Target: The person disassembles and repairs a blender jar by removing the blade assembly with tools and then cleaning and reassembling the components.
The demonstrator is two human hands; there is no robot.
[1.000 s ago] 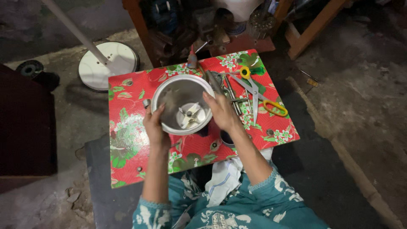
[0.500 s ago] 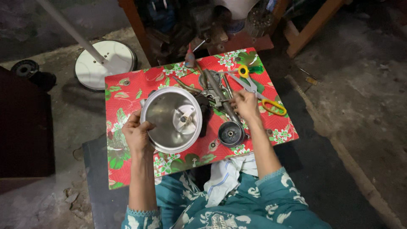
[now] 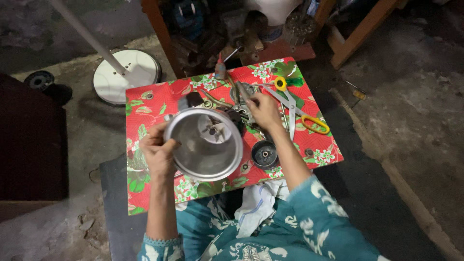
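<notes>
My left hand (image 3: 157, 153) grips the rim of a round steel jar (image 3: 205, 143) with a blade at its bottom, held above the red flowered board (image 3: 145, 108). My right hand (image 3: 263, 110) rests among metal tools (image 3: 241, 94) piled at the middle of the board, its fingers closed around one of them. A small round black part (image 3: 265, 154) lies just right of the jar, below my right wrist. Scissors with yellow handles (image 3: 299, 108) lie to the right of that hand.
A white round fan base with a pole (image 3: 126, 75) stands on the floor at upper left. A small glue bottle (image 3: 220, 69) sits at the board's far edge. Wooden furniture legs (image 3: 355, 41) and cluttered parts lie beyond. A dark box (image 3: 29, 145) stands left.
The jar has shifted left and up in my left hand. My right hand left the jar's rim and moved to the pile of tools.
</notes>
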